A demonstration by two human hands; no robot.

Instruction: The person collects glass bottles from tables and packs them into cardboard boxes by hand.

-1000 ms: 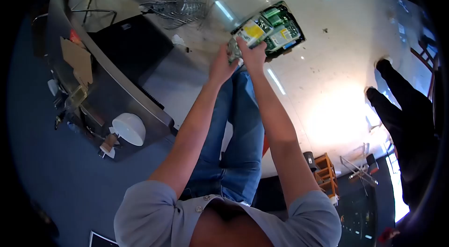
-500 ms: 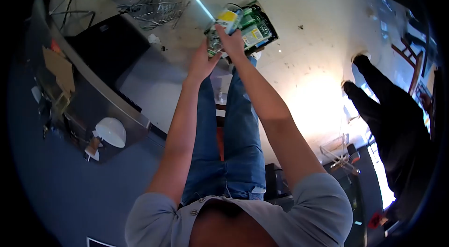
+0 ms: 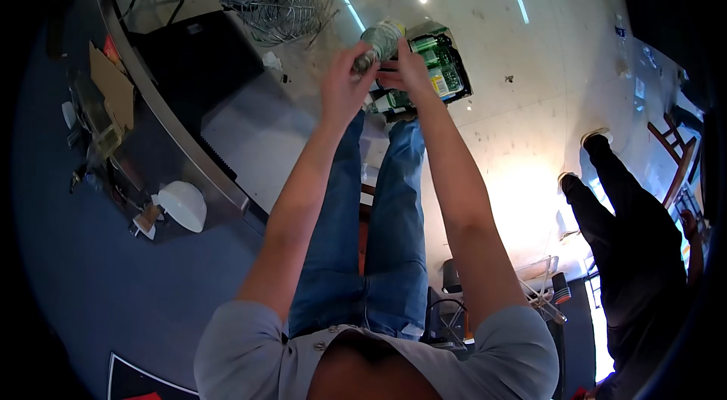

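My left hand [image 3: 347, 85] is closed around the narrower, lower end of a clear bottle [image 3: 384, 38], which is tilted with its wide end up and to the right. A pale yellowish patch shows near the wide end. Beside the bottle, my right hand [image 3: 411, 73] has its fingers spread, thumb along the bottle's side; whether it touches is hard to tell. Just behind and right of the hands, a black crate [image 3: 463, 80] on the floor holds several green bottles [image 3: 448, 80], some with labels.
A wire rack [image 3: 280, 10] stands on the floor ahead, left of the hands. A black box-like object [image 3: 193, 67] and a metal-edged counter [image 3: 174, 150] with a white bowl [image 3: 182, 207] are at left. Another person's dark-clothed legs [image 3: 632, 210] are at right.
The bottle has turned, and its yellow label no longer faces me. My right hand has loosened from it, fingers now spread. The view has shifted slightly, showing more of the crate.
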